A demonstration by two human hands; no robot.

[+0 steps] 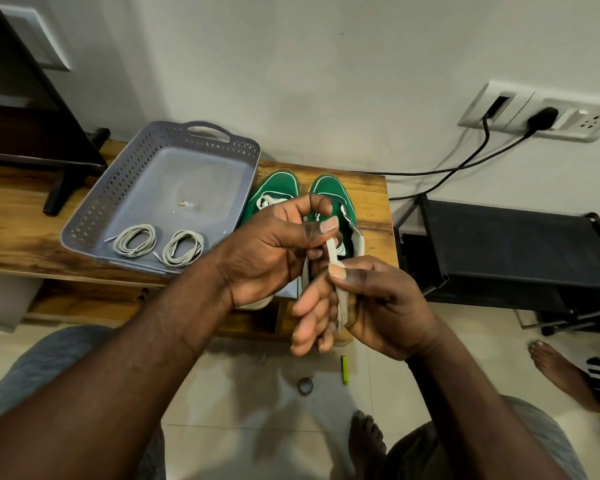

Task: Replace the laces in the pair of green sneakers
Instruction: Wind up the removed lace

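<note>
A seated person holds a pale lace taut between both hands, just above a pair of green sneakers that stand side by side, toes pointing away, at the right end of a wooden bench. The left hand pinches the upper stretch of the lace under its thumb and curled forefinger. Just below and nearer, the right hand presses the lace under its thumb against its fingers, and the rest of the lace runs down across the palm. The hands hide much of the right-hand shoe, so whether the lace is threaded through it cannot be told.

To the left of the sneakers, a grey perforated tray sits on the bench with two coiled laces lying side by side at its near end. A black rack stands to the right, below a wall socket. A small green object and a ring lie on the tiled floor.
</note>
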